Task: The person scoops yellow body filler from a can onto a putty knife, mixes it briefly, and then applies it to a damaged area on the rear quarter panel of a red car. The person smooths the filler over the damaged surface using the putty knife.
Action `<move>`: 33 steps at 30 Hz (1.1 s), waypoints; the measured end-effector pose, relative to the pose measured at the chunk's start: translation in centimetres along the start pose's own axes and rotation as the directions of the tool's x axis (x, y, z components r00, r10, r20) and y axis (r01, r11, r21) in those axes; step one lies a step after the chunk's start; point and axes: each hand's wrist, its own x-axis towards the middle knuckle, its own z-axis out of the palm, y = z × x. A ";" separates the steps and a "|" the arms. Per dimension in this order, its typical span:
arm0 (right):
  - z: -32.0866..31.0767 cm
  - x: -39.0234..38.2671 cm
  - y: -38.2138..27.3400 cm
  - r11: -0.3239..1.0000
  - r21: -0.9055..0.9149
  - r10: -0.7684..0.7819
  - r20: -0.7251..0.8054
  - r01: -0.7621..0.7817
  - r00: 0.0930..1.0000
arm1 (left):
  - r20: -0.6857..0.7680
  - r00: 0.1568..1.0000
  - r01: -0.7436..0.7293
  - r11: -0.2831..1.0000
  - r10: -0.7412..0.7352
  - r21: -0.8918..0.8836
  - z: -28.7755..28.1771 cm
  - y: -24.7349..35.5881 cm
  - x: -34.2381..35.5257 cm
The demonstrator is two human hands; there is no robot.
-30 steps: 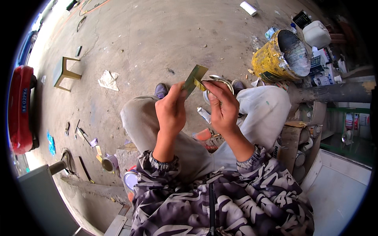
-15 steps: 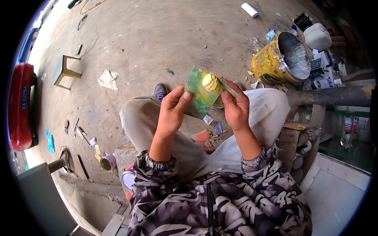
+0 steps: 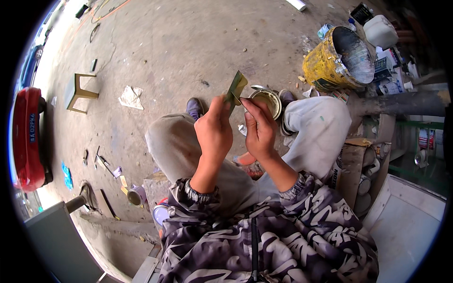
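Note:
My left hand (image 3: 213, 126) is closed around a thin green plate (image 3: 239, 81), tilted up nearly edge-on, with yellowish smears on its visible face. Close against its right side is my right hand (image 3: 259, 129), fingers pinched on a thin putty scraper (image 3: 234, 97) of which only a dark sliver shows at the plate. The yellow putty lump seen earlier is hidden by the plate's tilt. Just beyond my right hand, an open round tin (image 3: 270, 100) with pale yellowish contents sits on the floor between my shoes, its lid raised at the far side.
A paint-crusted yellow bucket (image 3: 320, 68) leans at the far right, near a white jerrycan (image 3: 380, 32). At left are a small stool (image 3: 71, 92), crumpled paper (image 3: 131, 97) and a red car (image 3: 32, 141). A purple-grey can (image 3: 137, 195) lies by my left side.
The green plate has turned from face-up to nearly edge-on, hiding the putty. My right hand has moved left and down toward my left hand, uncovering the tin.

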 end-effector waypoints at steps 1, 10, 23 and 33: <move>-0.3 -0.1 -0.1 0.998 0.017 0.065 0.050 -0.066 0.997 | -0.006 1.000 0.002 1.000 -0.002 -0.019 0.2 -0.4 0.0; -2.4 2.8 -0.3 0.992 0.106 0.068 -0.019 -0.066 0.998 | -0.070 0.991 -0.117 0.990 0.111 -0.076 0.2 0.1 -0.4; -4.3 2.9 -0.6 0.978 0.150 0.136 0.080 -0.147 0.987 | -0.024 0.996 -0.086 0.988 0.083 -0.129 -0.7 -0.4 0.1; -2.9 1.5 -0.8 0.995 0.087 0.036 0.137 -0.049 0.990 | 0.030 0.997 -0.066 0.980 0.073 -0.188 -1.4 -0.5 0.0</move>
